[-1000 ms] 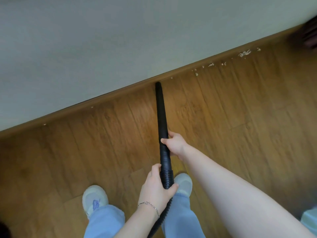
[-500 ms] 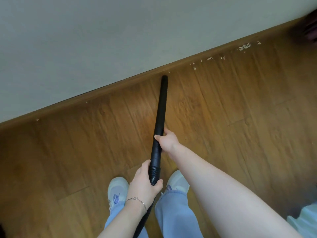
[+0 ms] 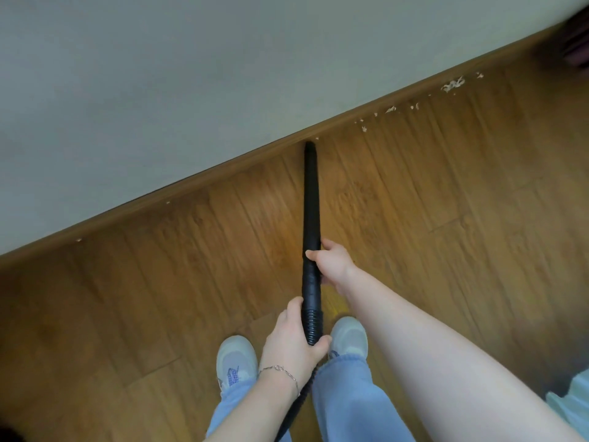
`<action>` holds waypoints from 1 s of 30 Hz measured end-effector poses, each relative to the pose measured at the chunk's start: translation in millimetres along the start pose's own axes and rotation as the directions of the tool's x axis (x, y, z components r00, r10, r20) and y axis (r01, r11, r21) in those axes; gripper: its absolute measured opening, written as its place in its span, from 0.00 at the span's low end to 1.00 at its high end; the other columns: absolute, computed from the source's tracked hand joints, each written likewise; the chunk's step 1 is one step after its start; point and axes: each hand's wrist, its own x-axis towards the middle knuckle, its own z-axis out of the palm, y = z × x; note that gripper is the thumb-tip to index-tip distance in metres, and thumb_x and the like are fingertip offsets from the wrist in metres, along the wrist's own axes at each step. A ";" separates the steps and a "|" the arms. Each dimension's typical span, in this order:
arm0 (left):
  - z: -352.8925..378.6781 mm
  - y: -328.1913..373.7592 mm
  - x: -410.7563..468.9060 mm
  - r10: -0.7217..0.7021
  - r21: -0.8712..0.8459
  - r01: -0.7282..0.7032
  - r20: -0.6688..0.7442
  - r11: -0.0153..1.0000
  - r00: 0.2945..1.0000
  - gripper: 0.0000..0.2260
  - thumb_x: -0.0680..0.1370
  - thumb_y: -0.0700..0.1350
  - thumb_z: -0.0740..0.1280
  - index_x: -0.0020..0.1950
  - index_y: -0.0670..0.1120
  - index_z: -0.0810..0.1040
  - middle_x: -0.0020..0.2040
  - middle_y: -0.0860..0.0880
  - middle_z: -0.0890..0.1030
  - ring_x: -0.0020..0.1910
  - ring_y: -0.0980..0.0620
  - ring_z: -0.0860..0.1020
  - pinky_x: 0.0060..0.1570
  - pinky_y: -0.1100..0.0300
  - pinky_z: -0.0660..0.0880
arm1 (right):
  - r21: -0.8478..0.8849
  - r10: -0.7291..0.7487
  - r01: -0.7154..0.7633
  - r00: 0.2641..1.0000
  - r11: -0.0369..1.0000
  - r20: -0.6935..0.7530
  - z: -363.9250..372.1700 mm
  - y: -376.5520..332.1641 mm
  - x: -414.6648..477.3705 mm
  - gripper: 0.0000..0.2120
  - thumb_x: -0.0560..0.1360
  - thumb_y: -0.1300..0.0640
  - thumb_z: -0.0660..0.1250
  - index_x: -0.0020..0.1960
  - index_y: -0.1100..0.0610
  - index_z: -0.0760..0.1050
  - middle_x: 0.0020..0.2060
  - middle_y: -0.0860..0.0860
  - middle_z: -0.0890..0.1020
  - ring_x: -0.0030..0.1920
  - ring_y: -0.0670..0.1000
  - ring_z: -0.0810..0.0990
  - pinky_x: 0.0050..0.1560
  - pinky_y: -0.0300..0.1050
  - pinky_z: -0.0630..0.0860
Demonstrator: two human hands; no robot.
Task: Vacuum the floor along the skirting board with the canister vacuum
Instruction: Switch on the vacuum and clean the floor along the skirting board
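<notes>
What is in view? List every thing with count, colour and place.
wall: one, pale grey, top half.
skirting board: one, brown, along the wall's foot.
floor: one, brown wood, lower half.
tube: one, black, tip at the skirting board.
hose: one, black, ribbed, at the tube's near end.
scraps: several, pale, on the floor by the skirting board, mostly right of the tube.
dark thing: one, blurred, top right corner.
pale thing: one, bottom right edge.
shoes: two, white, bottom centre.
jeans: one pair, blue, bottom.
bracelet: one, silver, left wrist.
left grip: one, holds the hose.
right grip: one, holds the tube midway.
</notes>
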 end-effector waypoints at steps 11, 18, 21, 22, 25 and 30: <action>39.3 49.3 7.2 -0.070 -0.101 0.065 -0.039 0.993 0.997 0.30 0.69 0.57 0.70 0.65 0.58 0.58 0.54 0.57 0.74 0.47 0.57 0.77 0.48 0.60 0.76 | -0.174 -0.034 0.044 0.997 0.984 0.064 -56.4 -18.6 10.3 0.21 0.76 0.62 0.62 0.69 0.56 0.68 0.55 0.58 0.79 0.53 0.58 0.79 0.55 0.55 0.78; 73.9 90.0 10.9 -0.102 -0.154 0.085 -0.105 0.984 0.989 0.30 0.69 0.55 0.70 0.66 0.58 0.60 0.57 0.57 0.75 0.52 0.58 0.76 0.52 0.60 0.75 | -0.280 -0.061 0.091 0.992 0.956 0.114 -100.5 -22.8 18.9 0.27 0.77 0.60 0.62 0.74 0.55 0.59 0.57 0.55 0.77 0.54 0.56 0.78 0.54 0.52 0.78; 86.5 113.5 21.4 -0.095 -0.173 0.076 -0.104 0.982 0.990 0.29 0.69 0.55 0.70 0.66 0.59 0.59 0.56 0.57 0.74 0.52 0.58 0.76 0.52 0.59 0.75 | -0.275 -0.056 0.085 0.992 0.958 0.112 -127.7 -33.9 25.1 0.25 0.77 0.61 0.62 0.73 0.55 0.61 0.52 0.53 0.76 0.50 0.54 0.77 0.46 0.46 0.76; 90.8 121.1 24.0 -0.097 -0.183 0.077 -0.102 0.980 0.990 0.29 0.69 0.55 0.69 0.65 0.60 0.59 0.55 0.57 0.74 0.51 0.57 0.76 0.52 0.58 0.76 | -0.279 -0.052 0.083 0.992 0.957 0.117 -135.1 -36.6 26.7 0.25 0.77 0.61 0.62 0.73 0.55 0.62 0.53 0.53 0.76 0.50 0.54 0.77 0.45 0.46 0.76; 103.7 135.3 25.2 -0.112 -0.210 0.088 -0.108 0.974 0.988 0.29 0.68 0.55 0.69 0.64 0.60 0.59 0.53 0.57 0.75 0.47 0.57 0.77 0.49 0.57 0.77 | -0.331 -0.047 0.091 0.989 0.939 0.139 -147.5 -38.2 28.6 0.26 0.77 0.61 0.62 0.74 0.55 0.60 0.59 0.56 0.77 0.55 0.57 0.77 0.50 0.48 0.77; 112.2 133.1 15.7 -0.158 -0.268 0.115 -0.144 0.956 0.977 0.30 0.68 0.54 0.70 0.64 0.59 0.58 0.50 0.55 0.76 0.45 0.56 0.77 0.47 0.57 0.77 | -0.389 -0.043 0.130 0.973 0.912 0.225 -139.7 -34.6 22.7 0.26 0.77 0.60 0.61 0.74 0.54 0.60 0.59 0.57 0.76 0.56 0.57 0.77 0.53 0.51 0.78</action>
